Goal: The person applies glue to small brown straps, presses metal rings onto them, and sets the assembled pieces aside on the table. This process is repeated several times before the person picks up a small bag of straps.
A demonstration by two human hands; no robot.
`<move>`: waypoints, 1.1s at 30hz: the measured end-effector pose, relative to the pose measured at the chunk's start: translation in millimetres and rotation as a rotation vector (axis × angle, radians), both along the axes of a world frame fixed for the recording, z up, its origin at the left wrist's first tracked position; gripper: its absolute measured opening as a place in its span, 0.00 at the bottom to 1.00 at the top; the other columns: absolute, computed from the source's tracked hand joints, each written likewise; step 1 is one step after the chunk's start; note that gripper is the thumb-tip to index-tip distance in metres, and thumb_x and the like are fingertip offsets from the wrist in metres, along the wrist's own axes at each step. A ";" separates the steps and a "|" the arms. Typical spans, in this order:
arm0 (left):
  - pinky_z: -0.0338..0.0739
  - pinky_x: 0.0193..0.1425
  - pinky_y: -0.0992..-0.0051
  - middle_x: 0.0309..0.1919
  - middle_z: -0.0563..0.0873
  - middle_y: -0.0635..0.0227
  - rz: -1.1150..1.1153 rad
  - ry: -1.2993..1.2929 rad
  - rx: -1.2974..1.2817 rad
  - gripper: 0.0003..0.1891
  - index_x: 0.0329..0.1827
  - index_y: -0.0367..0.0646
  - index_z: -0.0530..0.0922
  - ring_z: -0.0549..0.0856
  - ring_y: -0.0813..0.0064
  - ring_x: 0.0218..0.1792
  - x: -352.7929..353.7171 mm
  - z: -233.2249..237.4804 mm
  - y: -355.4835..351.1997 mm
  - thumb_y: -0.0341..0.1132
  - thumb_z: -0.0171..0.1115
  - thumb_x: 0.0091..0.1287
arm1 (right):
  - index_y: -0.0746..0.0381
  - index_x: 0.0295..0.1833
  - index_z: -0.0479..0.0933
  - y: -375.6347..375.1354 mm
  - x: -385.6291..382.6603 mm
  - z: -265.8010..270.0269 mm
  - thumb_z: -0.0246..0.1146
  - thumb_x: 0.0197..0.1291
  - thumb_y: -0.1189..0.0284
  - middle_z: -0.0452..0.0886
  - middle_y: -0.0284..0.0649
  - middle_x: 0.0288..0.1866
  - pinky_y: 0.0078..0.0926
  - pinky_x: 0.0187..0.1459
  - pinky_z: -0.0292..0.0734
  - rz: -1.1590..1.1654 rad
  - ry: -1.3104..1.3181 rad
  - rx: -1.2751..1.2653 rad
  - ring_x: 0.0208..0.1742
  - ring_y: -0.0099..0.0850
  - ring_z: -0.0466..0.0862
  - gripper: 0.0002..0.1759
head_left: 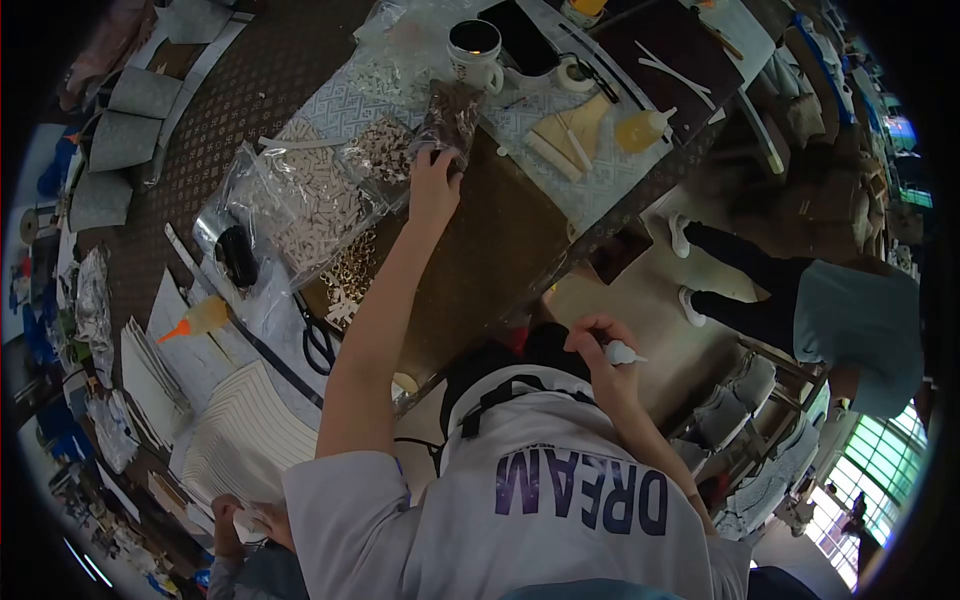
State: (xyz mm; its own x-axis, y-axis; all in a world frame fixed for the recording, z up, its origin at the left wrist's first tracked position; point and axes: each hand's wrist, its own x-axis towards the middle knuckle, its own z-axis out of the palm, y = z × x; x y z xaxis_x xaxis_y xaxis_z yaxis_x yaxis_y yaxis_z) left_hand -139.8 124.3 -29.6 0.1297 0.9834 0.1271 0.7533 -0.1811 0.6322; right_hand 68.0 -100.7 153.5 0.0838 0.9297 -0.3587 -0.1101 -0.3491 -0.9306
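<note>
My left hand (437,182) reaches across the table, fingers curled at the near end of a clear plastic bag (450,112) of small brown pieces. Its fingertips are partly hidden by the bag's folds. Close to my body, off the table edge, my right hand (598,350) is wrapped round a small white glue bottle (622,353), its thin nozzle pointing right. Left of my left hand lie a bag of small dark and pale pieces (382,148) and a larger open bag of pale pinkish strips (315,195). Gold-coloured metal rings (352,262) lie beside my left forearm.
Black scissors (318,340) and an orange-tipped glue bottle (205,318) lie at left. A mug (474,52), a phone (520,38) and a yellowish bottle (643,130) stand or lie at the back. Another person (850,320) is at right; a different person's hands (250,518) show lower left.
</note>
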 end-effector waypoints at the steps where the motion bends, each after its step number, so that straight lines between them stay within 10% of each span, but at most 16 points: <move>1: 0.72 0.54 0.54 0.53 0.69 0.51 0.011 -0.061 0.001 0.18 0.52 0.48 0.75 0.71 0.45 0.53 0.8 1.3 -2.9 0.27 0.63 0.58 | 0.66 0.42 0.72 1.2 -0.6 1.2 0.55 0.60 0.81 0.76 0.36 0.32 0.18 0.40 0.72 -0.007 0.014 -0.016 0.35 0.22 0.76 0.05; 33: 0.64 0.62 0.58 0.47 0.75 0.64 0.021 0.182 0.271 0.12 0.48 0.45 0.78 0.74 0.62 0.54 -22.1 -7.2 -101.4 0.33 0.61 0.60 | 0.65 0.44 0.71 18.3 -0.8 -16.0 0.56 0.61 0.78 0.75 0.35 0.31 0.20 0.41 0.71 -0.025 0.068 0.010 0.34 0.22 0.75 0.06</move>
